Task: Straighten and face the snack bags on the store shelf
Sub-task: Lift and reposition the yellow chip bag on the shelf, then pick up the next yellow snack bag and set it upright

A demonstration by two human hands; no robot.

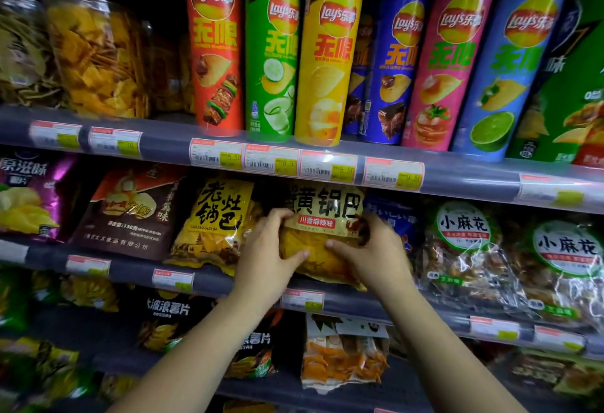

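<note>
Hands are gripping the yellow bag (323, 229) by its sides; left hand (268, 249), right hand (369, 249), fingers curled closed; bag is standing upright between them.

Both hands' fingers (277, 216) close on the yellow bag (322, 236) on the middle shelf (209, 278), and room around them is tight. Just above the fingers the upper shelf edge (457, 177) with its price tags (394, 173) hangs low over the bag's top. Left of the left hand (268, 249), a second yellow bag (215, 223) touches the held one, with a brown bag (130, 213) beyond. Right of the right hand (369, 252), a blue bag (392, 216) presses close, then clear twist-snack bags (464, 249). Below the fingers the shelf lip juts out. The only open way is toward the person, where both forearms (202, 337) pass freely.
</note>
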